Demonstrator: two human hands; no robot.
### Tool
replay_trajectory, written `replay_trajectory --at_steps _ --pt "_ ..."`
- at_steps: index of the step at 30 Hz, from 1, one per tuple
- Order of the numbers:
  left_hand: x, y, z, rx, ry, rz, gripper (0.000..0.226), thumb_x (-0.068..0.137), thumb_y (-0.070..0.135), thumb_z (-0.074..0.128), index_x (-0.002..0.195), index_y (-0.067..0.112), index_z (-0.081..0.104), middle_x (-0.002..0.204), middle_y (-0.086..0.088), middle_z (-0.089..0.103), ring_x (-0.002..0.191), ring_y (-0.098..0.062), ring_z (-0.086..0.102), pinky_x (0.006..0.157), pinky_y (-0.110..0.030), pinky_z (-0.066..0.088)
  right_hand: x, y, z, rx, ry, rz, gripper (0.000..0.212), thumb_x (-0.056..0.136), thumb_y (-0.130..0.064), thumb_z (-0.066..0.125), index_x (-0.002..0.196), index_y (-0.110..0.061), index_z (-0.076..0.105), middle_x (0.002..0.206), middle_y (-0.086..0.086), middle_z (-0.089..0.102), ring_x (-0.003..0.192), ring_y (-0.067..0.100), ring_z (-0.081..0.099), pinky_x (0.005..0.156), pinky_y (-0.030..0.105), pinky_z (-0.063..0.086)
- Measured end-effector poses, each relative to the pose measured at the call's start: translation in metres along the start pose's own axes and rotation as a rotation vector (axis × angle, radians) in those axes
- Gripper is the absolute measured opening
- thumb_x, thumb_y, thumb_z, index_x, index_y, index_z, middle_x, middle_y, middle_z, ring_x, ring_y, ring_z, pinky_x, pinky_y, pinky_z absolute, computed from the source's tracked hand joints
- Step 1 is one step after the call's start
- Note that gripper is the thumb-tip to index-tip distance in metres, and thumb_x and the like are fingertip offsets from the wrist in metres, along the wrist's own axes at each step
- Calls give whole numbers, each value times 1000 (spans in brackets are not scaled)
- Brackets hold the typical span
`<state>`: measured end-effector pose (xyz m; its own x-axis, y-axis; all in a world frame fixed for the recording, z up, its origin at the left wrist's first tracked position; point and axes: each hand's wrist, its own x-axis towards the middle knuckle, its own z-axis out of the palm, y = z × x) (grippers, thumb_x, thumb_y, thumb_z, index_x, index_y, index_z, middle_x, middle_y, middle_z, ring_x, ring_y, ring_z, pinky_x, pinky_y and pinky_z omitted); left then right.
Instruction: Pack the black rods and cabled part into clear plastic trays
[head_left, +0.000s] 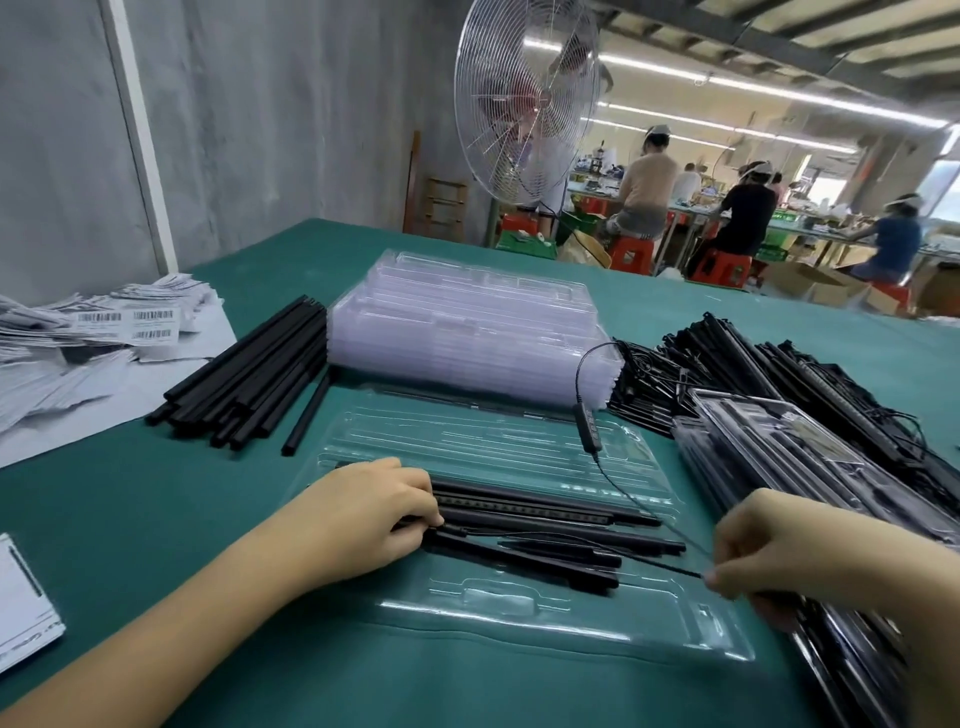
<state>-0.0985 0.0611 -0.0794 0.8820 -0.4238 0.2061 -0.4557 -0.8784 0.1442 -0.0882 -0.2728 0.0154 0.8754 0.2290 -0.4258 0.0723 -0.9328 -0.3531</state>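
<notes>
— Where is the work right now?
— In the open tray (498, 597), flat on the table (156, 519) in front of me. Several black rods (545, 525) lie lengthwise across its middle, some in their grooves and a couple askew on top.
— And the grips?
— My left grip (374, 514) is at the tray's left end, fingers curled down on the rod ends, holding them. I judge that keeps them from sliding or rolling out while the other side works.
— The right one?
— My right grip (769, 556) is just off the tray's right edge, thumb and fingers pinching the thin cable (623, 493). From there the cable climbs across the tray's far half to its control block (584, 426), near the far right corner, then loops on behind.
— Why hold it out like that?
— Held out and clear, it cannot tangle with the rods. I think it goes into the wide pocket on the tray's near side next.
— Supplies?
— Behind the tray, a stack of empty trays (467, 332). Behind and left, loose rods (249, 374). To the right, filled trays (779, 447), with a heap of cabled parts (727, 353) beyond them.
— Risk?
— Tugging the cable could drag a rod out of its groove.
</notes>
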Motion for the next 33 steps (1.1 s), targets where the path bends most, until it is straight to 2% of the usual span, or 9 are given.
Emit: replay_trajectory --at_steps 2,4,8,11,15,19,24,29,33 --pt "3 1 -3 20 -24 -4 27 95 34 44 113 38 64 108 21 56 100 0 45 76 -13 31 -2 -10 4 93 23 -115 27 85 -23 68 60 -14 60 48 2 59 39 14 52 42 21 40" --pt "6 3 -7 32 -64 -18 26 94 33 43 110 36 64 107 20 54 102 0 44 78 -17 39 0 -25 11 46 29 -192 26 85 -24 65 62 -12 60 47 0 57 36 12 51 40 20 39" --pt "14 13 -11 63 -154 -27 26 93 25 42 104 24 66 106 14 54 101 -4 46 84 -26 45 16 -56 32 -132 -161 -251 20 82 -22 64 63 -15 63 43 -5 54 34 5 50 38 16 39" --pt "19 20 -13 100 -221 -57 27 94 23 40 97 16 65 101 6 55 94 -10 52 81 -28 45 30 -65 43 -319 -266 -225 20 79 -22 64 59 -18 61 40 -8 52 33 0 48 37 10 36" --pt "24 26 -17 134 -270 -105 32 96 31 39 86 9 60 91 -2 58 85 -19 57 74 -33 47 32 -57 35 -275 -289 -173 23 76 -24 67 55 -21 60 40 -9 53 34 0 48 39 11 37" --pt "27 29 -18 133 -255 -130 30 96 32 41 81 12 57 89 -2 60 82 -19 59 71 -32 49 21 -31 20 -256 -240 -44 24 72 -22 71 50 -21 63 40 -8 53 32 2 45 39 12 36" --pt "27 29 -17 185 -235 -106 32 95 32 42 66 19 44 86 0 60 78 -18 58 56 -26 37 17 -2 8 -238 -195 152 24 72 -26 75 50 -20 66 38 -6 52 33 4 42 45 16 38" --pt "27 27 -16 143 -214 -142 36 93 35 44 61 19 41 81 1 61 77 -19 59 63 -30 46 33 -4 15 -365 -172 264 26 76 -25 73 53 -19 63 36 -9 52 34 4 46 44 14 40" --pt "30 34 -12 168 -145 -188 50 94 52 41 58 17 38 60 4 49 57 -16 48 50 -27 32 42 -16 10 -386 -197 331 31 85 -22 68 56 -16 59 33 -10 50 29 1 45 45 15 41"
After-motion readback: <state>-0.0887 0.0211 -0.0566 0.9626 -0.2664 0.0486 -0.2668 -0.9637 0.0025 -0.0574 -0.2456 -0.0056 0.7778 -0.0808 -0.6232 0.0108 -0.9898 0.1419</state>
